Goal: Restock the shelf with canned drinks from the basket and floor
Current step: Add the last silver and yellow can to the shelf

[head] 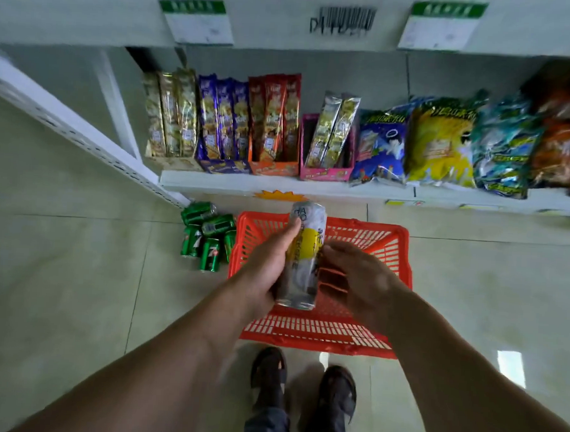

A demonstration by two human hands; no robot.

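Presently, in hand: one tall silver aluminium can with a yellow fruit print (303, 256) was held above the red plastic slatted shopping basket (397, 251), clear of the shelf.
Left hand (268, 264): fingers and thumb were curled round the can's left side, clamped on it.
Right hand (363, 279): fingers were spread and loosely straight just beside the can; contact could not be told.
Basket: slats showed through where visible; the middle was hidden by hands and can, so other cans could not be ruled out.
Floor stock: a cluster of green aluminium soda cans (206, 236) lay on the pale tiled floor (76, 271), just left of the basket, untouched.
White metal lower shelf (232, 181): only upright foil snack packets (222, 120) and crisp bags (442, 141) were seen; no cans.
Progress, judged: early; this can and all green cans remained to be shelved.
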